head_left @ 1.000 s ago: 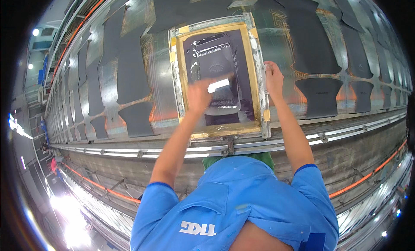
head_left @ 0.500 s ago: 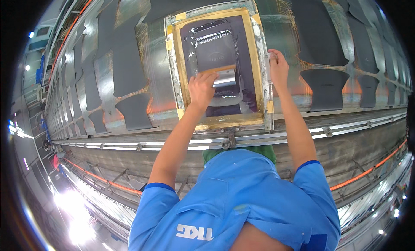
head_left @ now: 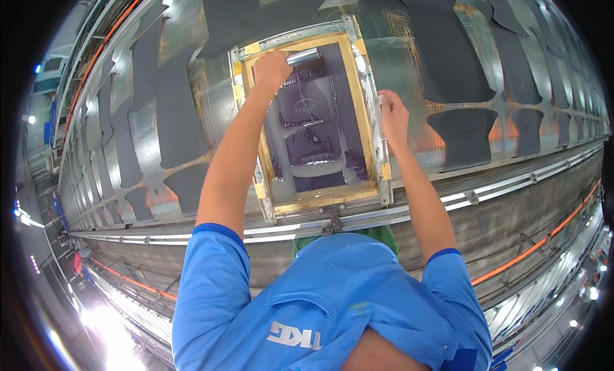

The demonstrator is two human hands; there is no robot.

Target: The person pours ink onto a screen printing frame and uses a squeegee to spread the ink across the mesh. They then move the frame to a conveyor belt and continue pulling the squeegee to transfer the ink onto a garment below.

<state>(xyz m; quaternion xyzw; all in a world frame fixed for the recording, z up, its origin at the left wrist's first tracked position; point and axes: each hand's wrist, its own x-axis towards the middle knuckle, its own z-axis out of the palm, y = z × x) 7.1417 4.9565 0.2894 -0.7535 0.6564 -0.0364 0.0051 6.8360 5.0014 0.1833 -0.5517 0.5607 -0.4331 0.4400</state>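
Observation:
A screen-printing frame (head_left: 362, 109) lies on the long table, its metal sides lined with yellowish tape around a dark purple mesh (head_left: 340, 70). Near the far end of the mesh, my left hand (head_left: 271, 70) is closed on a squeegee (head_left: 304, 56) with a shiny metal face; its fingers hide the left end. Wet, clear-looking ink (head_left: 281, 173) streaks the mesh nearer to me, around a printed pattern. My right hand (head_left: 394, 118) grips the frame's right side, fingers bent over the edge.
Dark grey cut sheets (head_left: 441, 45) lie in rows on the table (head_left: 409, 115) to both sides of the frame. A metal rail (head_left: 441, 203) runs along the near edge, with a clamp (head_left: 332, 221) at the frame. Below runs an orange pipe (head_left: 511, 262).
My left hand has pushed the squeegee from the near half of the mesh to its far end. Ink streaks now show behind it. My right hand stays on the frame's side.

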